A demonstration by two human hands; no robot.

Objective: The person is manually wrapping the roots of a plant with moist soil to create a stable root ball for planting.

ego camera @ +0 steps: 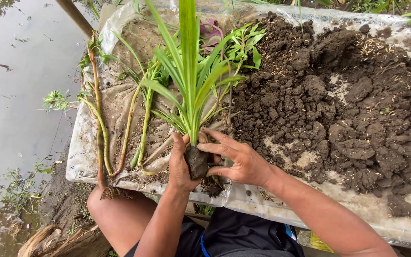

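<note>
Outdoors beside muddy water, plastic-covered bench (pixel 367 209) carries soil pile (pixel 348 104); my left grip (pixel 181 164) and right grip (pixel 239 159) both clasp the seedling's root ball (pixel 197 161).

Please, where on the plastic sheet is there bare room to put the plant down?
Bare plastic sheet shows between the long stems on the left and the plant that both hands hold. A second strip runs along the near edge, below the soil pile. The right half is crowded with soil clods. The left hand and right hand press its root ball.
</note>
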